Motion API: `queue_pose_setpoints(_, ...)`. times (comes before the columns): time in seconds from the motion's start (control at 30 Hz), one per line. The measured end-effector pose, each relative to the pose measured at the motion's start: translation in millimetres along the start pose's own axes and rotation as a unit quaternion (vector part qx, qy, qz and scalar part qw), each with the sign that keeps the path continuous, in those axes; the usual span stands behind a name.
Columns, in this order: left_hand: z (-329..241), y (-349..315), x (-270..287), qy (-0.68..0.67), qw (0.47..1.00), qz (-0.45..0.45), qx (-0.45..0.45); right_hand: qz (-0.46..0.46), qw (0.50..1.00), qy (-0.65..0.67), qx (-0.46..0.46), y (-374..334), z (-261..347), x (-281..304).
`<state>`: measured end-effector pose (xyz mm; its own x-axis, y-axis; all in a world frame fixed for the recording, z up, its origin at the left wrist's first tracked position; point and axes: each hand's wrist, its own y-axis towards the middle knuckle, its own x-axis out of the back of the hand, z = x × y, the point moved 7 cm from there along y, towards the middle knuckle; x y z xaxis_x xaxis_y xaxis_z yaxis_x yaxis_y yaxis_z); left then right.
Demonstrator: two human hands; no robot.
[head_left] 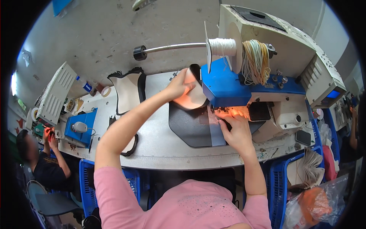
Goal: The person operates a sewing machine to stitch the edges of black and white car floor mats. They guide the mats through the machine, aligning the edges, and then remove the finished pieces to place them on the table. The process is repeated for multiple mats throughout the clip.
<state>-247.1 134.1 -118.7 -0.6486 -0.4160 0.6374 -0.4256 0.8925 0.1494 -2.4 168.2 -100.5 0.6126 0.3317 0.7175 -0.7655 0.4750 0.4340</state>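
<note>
My left hand (179, 84) grips a curved, pale flat piece with a black edge (193, 97), thumb on its upper face. The piece tilts beside the blue head (225, 86) of a bench machine, over a dark plate (190, 129). Under that head, in orange light, my right hand (238, 126) has its fingers bent and close together at something dark (225, 119). Whether that dark part belongs to the pale piece I cannot tell; the machine head and fingers cover it.
White cord on a spool (223, 47) hangs above the machine. Similar black-edged pieces (127, 93) lie left on the white table (160, 160). Another blue machine (81, 128) stands further left, where a person (49, 164) works. Blue crates (279, 187) stand below the table's front edge.
</note>
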Motion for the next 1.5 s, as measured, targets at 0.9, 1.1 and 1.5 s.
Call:
queue_pose_setpoints(0.9,48.6,-166.7,24.8,-0.480,0.829,-0.266,0.107,-0.054,0.997,-0.031,0.040,-3.6,7.9,2.2)
queue_pose_setpoints(1.1,20.8,-202.7,51.8,-0.428,0.851,-0.303,0.002,-0.052,0.997,-0.029,0.042,-3.2,7.2,0.4)
queue_pose_setpoints(1.5,10.0,-259.5,100.3,-0.275,0.843,-0.460,-0.034,-0.027,0.999,-0.027,0.013,-2.5,1.9,-2.4)
